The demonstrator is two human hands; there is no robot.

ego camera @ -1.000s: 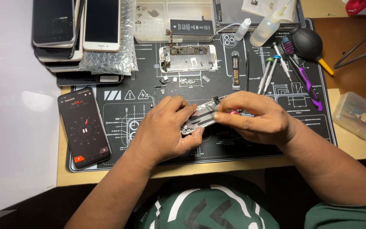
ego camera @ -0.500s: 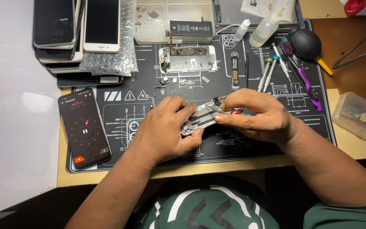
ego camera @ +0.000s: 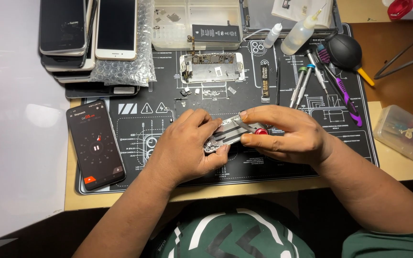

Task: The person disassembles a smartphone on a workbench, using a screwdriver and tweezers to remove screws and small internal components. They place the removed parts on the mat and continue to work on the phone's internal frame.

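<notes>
both hands close on one phone frame (ego camera: 228, 134): left grip (ego camera: 187, 148) beneath, right grip (ego camera: 283, 134) above.

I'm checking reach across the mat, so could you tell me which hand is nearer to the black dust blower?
Right. The right hand sits below and left of the black dust blower; the left hand is farther left, beyond the phone part both hands grip.
</notes>
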